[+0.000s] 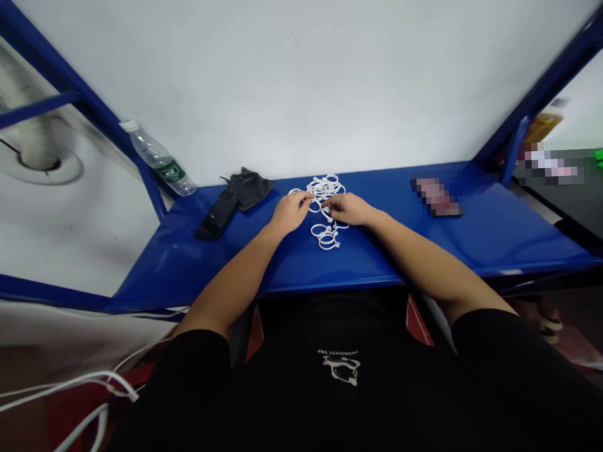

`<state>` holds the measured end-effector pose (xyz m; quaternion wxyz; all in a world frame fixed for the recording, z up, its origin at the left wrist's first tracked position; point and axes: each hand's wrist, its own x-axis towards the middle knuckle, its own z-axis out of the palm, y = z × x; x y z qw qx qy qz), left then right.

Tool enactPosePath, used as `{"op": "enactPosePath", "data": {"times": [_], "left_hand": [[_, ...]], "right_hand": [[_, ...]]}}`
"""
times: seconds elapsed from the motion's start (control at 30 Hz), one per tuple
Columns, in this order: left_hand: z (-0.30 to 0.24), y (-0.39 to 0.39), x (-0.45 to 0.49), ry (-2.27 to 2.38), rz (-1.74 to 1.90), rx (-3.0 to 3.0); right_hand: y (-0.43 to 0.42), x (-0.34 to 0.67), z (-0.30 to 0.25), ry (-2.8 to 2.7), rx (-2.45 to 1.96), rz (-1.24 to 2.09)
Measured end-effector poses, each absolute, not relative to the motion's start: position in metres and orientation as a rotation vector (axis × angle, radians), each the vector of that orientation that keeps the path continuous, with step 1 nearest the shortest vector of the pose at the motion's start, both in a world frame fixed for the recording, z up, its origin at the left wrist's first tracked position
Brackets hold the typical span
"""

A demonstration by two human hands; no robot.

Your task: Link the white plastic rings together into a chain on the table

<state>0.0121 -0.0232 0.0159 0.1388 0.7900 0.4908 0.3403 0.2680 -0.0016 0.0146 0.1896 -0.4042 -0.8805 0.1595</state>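
Note:
A heap of white rings (324, 186) with small knobs or eyelets, much like curtain rings, lies on the blue shelf near the wall. At its left edge is my left hand (291, 213), thumb and fingers pinched together at a white ring (314, 206). My right hand (348, 209) is on the opposite side, its fingers curled round another white ring (326, 214), partly hidden by them. Closer to me, several loose rings (327, 240) lie in a small overlapping group. One more ring shows partly behind my left hand.
The blue metal shelf (223, 269) has upright posts at both ends. At the left stand a clear plastic bottle (164, 167), a black phone-like object (216, 216) and a crumpled black bag (250, 188). A blurred-out flat reddish object (437, 197) lies at right. White cables (78, 382) hang lower left.

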Motion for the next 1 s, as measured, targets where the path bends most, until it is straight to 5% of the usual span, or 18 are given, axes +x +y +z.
{"op": "enactPosePath", "data": {"times": [1.0], "left_hand": [[0.015,-0.0261,0.0131,1.357,1.082,2.208]], "right_hand": [[0.0021,0.2735,0.0195,-2.043,-1.009,0.459]]}}
